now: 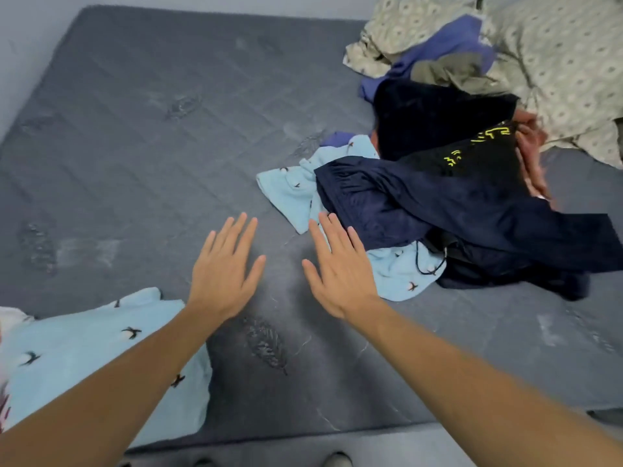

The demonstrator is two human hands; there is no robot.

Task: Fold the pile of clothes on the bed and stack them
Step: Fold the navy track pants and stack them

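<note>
Even soft light, blurred wide-angle edges

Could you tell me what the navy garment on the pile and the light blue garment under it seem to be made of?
Navy garment: probably thin synthetic or satin-like cloth; it shows a faint sheen and fine crinkles. Light blue garment: looks like soft matte knit, perhaps cotton, with small dark printed motifs; fibre unclear.

forearms bare, no sleeves | left grip (222, 274) | right grip (340, 281) ringless

Heap of dark navy and pale blue clothes (448, 210) right on grey quilted mattress (135, 129); folded pale blue bird-print garment (101, 358) near-left; patterned beige bedding (556, 62) behind heap.
</note>
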